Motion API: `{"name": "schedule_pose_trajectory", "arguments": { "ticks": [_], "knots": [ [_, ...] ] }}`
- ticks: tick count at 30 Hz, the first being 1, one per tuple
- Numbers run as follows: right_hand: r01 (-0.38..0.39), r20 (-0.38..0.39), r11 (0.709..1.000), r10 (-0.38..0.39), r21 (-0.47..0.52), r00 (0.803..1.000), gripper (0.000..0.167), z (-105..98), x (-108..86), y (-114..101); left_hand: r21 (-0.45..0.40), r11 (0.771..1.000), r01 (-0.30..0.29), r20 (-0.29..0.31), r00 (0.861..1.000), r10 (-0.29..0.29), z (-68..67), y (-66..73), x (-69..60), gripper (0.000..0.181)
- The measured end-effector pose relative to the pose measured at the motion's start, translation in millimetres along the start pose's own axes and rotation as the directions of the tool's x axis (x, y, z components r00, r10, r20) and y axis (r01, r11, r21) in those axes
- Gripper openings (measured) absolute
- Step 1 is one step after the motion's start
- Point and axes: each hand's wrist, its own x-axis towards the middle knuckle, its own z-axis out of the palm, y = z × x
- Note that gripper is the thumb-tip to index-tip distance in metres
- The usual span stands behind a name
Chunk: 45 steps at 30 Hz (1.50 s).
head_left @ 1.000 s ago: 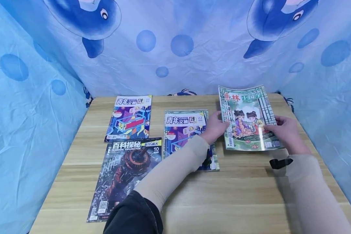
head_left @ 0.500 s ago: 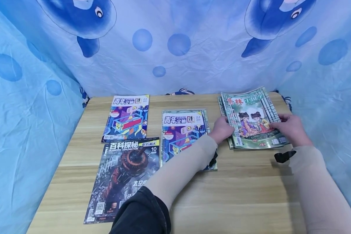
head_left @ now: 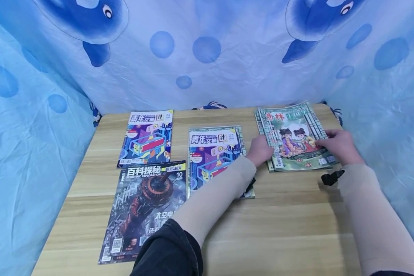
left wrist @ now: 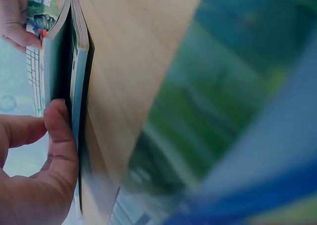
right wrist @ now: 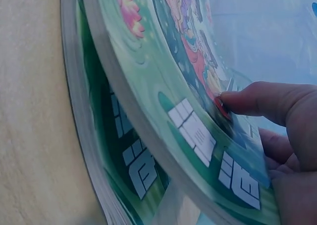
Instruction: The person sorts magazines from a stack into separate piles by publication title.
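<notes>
A green magazine (head_left: 296,132) with two cartoon children on its cover is held by both hands at the back right of the table. My left hand (head_left: 261,150) pinches its left edge; in the left wrist view, the thumb and curled fingers (left wrist: 62,136) are at that spine edge. My right hand (head_left: 341,147) grips the right edge, with the thumb (right wrist: 257,98) on the cover and other fingers at the edge. Just beneath lies another green magazine (right wrist: 136,170), with a gap between the two in both wrist views. Its left edge sticks out past the upper one.
Left of the hands, a purple magazine (head_left: 212,153) lies on a green one (head_left: 242,138), partly under my left forearm. Another purple magazine (head_left: 146,140) lies at the back left, above dark science magazines (head_left: 151,191). Blue curtains (head_left: 207,84) enclose the wooden table (head_left: 279,226).
The held green magazine has shifted slightly right and down over the one beneath, whose left edge now shows. Both hands have kept hold of it. The view has shifted a little.
</notes>
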Motion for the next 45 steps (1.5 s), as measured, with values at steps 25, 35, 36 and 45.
{"name": "schedule_pose_trajectory", "arguments": {
  "ticks": [25, 35, 36, 45],
  "knots": [
    [0.031, -0.049, 0.999, -0.029, 0.027, 0.998, 0.087, 5, -19.6, -21, 0.068, 0.994, -0.084, 0.027, 0.996, 0.083, -30.1, 1.8, -9.6, 0.018],
    [0.122, -0.158, 0.979, -0.096, 0.163, 0.983, 0.081, 31, -47.3, -54, -0.029, 0.967, -0.254, -0.063, 0.966, 0.252, -65.2, -7.7, -29.7, 0.052],
    [0.136, -0.161, 0.975, -0.108, 0.177, 0.981, 0.080, 34, -50.8, -57, -0.045, 0.962, -0.270, -0.070, 0.961, 0.267, -69.9, -9.0, -32.6, 0.052],
    [0.242, -0.175, 0.924, -0.197, 0.295, 0.965, 0.069, 54, -79.3, -80, -0.200, 0.933, -0.299, -0.167, 0.949, 0.268, -124.3, -36.2, -63.9, 0.055]
  ]
}}
